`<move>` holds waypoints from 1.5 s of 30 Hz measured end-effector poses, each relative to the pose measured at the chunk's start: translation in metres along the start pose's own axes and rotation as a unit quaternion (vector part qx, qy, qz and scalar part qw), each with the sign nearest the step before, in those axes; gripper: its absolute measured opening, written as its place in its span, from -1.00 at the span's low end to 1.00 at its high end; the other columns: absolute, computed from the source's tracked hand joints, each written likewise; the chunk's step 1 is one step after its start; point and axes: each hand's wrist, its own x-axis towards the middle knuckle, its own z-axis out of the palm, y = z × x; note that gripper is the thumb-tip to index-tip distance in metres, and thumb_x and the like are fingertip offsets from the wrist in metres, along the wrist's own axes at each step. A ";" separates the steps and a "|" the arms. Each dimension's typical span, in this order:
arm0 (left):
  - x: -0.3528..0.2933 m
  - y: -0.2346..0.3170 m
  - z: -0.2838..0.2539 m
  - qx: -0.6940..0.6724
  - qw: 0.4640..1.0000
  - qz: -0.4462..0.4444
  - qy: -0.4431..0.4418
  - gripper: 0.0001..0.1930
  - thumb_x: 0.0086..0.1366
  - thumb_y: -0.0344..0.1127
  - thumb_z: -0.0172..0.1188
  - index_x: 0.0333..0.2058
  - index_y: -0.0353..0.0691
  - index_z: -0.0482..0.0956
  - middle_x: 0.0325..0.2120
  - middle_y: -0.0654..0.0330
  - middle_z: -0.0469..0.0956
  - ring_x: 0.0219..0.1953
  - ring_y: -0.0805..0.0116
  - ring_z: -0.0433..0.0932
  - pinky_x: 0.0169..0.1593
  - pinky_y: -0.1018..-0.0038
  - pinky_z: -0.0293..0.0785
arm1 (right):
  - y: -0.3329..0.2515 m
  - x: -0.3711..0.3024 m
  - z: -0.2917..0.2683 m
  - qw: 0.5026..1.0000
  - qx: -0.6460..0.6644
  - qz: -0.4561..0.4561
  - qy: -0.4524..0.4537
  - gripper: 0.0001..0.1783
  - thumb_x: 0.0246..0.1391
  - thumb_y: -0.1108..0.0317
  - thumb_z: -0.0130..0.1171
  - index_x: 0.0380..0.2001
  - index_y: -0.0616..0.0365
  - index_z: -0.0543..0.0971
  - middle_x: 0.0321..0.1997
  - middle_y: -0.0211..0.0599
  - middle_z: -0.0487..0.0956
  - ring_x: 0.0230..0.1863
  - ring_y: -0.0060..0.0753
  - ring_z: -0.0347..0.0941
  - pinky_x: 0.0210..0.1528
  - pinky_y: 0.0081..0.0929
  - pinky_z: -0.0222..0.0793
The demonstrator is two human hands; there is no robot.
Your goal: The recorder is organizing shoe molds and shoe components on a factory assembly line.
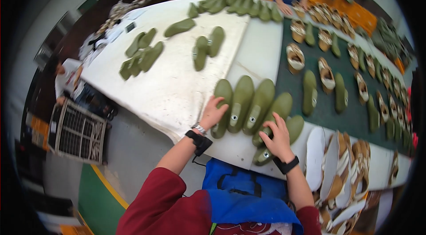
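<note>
Several olive-green shoe lasts [242,104] lie side by side in a row at the near edge of the white table, sole side up. My left hand [213,114] rests against the leftmost last [223,90], its fingers spread and touching it. Over the two rightmost lasts lies my right hand [276,137], with thumb and fingers apart on their surfaces. The outermost last [294,127] is turned at a slant and partly hidden under that hand. Neither hand is visibly wrapped round a last.
More lasts [143,55] lie in groups across the white table [177,84]. On a dark green mat [293,101] to the right stand rows of shoes [326,74] with lasts between them. White-and-tan shoe parts [337,164] are piled near right. Another person's hands [284,8] are at the far edge.
</note>
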 end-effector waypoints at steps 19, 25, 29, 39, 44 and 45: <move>-0.011 0.017 -0.003 0.064 0.971 0.216 0.077 -0.64 0.10 -0.19 0.10 -0.19 -0.31 0.42 -0.32 -0.05 0.43 -0.22 0.00 0.39 -0.13 0.28 0.33 | 0.000 0.002 0.008 0.999 0.002 -0.021 0.033 -0.71 -0.22 0.17 0.23 -0.38 -0.01 0.47 0.12 -0.09 0.25 0.12 0.02 0.15 0.08 -0.22 0.14; -0.010 0.034 -0.003 0.251 0.927 0.272 0.065 -0.58 0.17 -0.14 0.01 -0.05 -0.23 0.35 -0.35 0.03 0.47 -0.24 0.07 0.39 -0.16 0.30 0.34 | 0.006 0.008 0.011 0.999 -0.007 -0.015 0.033 -0.70 -0.21 0.13 0.20 -0.36 -0.05 0.46 0.10 -0.14 0.27 0.08 -0.04 0.18 0.05 -0.19 0.16; -0.016 0.034 0.004 0.265 0.926 0.253 0.087 -0.57 0.17 -0.11 0.00 -0.04 -0.21 0.36 -0.35 0.07 0.49 -0.24 0.08 0.39 -0.13 0.32 0.32 | 0.007 0.008 0.012 1.000 -0.008 -0.005 0.024 -0.70 -0.20 0.12 0.19 -0.35 -0.05 0.47 0.11 -0.13 0.26 0.10 -0.06 0.17 0.08 -0.23 0.14; -0.019 0.022 0.005 0.223 0.929 0.273 0.111 -0.61 0.10 -0.06 0.07 -0.13 -0.10 0.46 -0.43 0.12 0.52 -0.24 0.09 0.41 -0.18 0.27 0.35 | 0.004 0.002 0.011 0.999 0.004 -0.043 0.021 -0.69 -0.20 0.17 0.21 -0.35 0.02 0.47 0.11 -0.03 0.25 0.07 0.02 0.19 0.07 -0.24 0.14; -0.028 0.032 0.004 0.223 0.934 0.261 0.102 -0.58 0.09 -0.05 0.07 -0.10 -0.11 0.44 -0.43 0.16 0.50 -0.20 0.15 0.38 -0.14 0.29 0.26 | 0.002 -0.002 0.007 0.999 -0.009 -0.032 0.010 -0.69 -0.23 0.20 0.24 -0.36 0.03 0.47 0.11 0.00 0.24 0.08 0.10 0.16 0.09 -0.19 0.12; -0.026 0.040 0.004 0.231 0.933 0.259 0.092 -0.58 0.09 -0.05 0.07 -0.10 -0.11 0.43 -0.42 0.16 0.50 -0.20 0.15 0.37 -0.13 0.29 0.25 | 0.003 -0.002 0.003 0.999 -0.019 -0.027 0.006 -0.69 -0.23 0.20 0.24 -0.37 0.03 0.47 0.11 0.00 0.24 0.09 0.10 0.15 0.10 -0.18 0.11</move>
